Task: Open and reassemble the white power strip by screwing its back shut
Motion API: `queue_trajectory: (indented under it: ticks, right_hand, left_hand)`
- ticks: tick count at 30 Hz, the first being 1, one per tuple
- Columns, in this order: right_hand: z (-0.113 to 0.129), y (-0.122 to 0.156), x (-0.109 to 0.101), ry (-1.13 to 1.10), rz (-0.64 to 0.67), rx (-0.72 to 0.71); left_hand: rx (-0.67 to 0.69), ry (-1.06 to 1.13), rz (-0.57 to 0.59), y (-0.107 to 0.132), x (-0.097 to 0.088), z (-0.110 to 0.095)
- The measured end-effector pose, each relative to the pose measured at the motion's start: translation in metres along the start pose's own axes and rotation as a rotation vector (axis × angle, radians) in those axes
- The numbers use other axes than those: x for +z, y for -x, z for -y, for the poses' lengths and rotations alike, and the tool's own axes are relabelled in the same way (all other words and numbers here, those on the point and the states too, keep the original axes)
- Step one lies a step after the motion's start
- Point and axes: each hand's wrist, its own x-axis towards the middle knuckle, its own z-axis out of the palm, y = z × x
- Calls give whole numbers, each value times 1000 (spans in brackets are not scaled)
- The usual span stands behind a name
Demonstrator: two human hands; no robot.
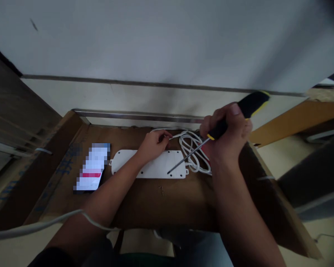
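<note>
One power strip [153, 167] lies flat on a sheet of cardboard [144, 207] that covers the worktop. Its plain white back faces up, dotted with several small dark holes. Its long axis runs left to right across the view, and the end where its cord [193, 154] comes out is on the right. There the cord sits in one loose coil, touching the strip.

One screwdriver [215, 134] (black handle with yellow trim) slants across that end. Its thin shaft points down and to the left, with the tip resting on the strip's back near the right end, and the handle rises up and to the right.

The right hand [229, 139] is closed in a full fist around the handle, thumb laid along the top. The left hand [153, 145] rests on the far edge of the strip, fingers curled narrow and the fingertips pinched on a strand of the cord.

Just in front of the strip lie a few tiny screws [161, 190], too small to count surely. One phone [91, 167] lies beside the strip's left end, its screen lit. A second loose cable [44, 224] crosses the left forearm.
</note>
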Motion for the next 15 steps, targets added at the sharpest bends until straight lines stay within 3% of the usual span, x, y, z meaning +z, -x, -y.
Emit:
queue_trajectory:
  ticks: [3,6,15]
  right_hand:
    - [-6,15,5,-11,222,158]
    - [-11,32,11,37,341,222]
    - [-4,37,20,108,424,245]
  left_hand:
    - [39,13,-11,1,0,0]
    - [48,2,-6,2,-1,-5]
    - [54,-10,-1,7,-7,-21]
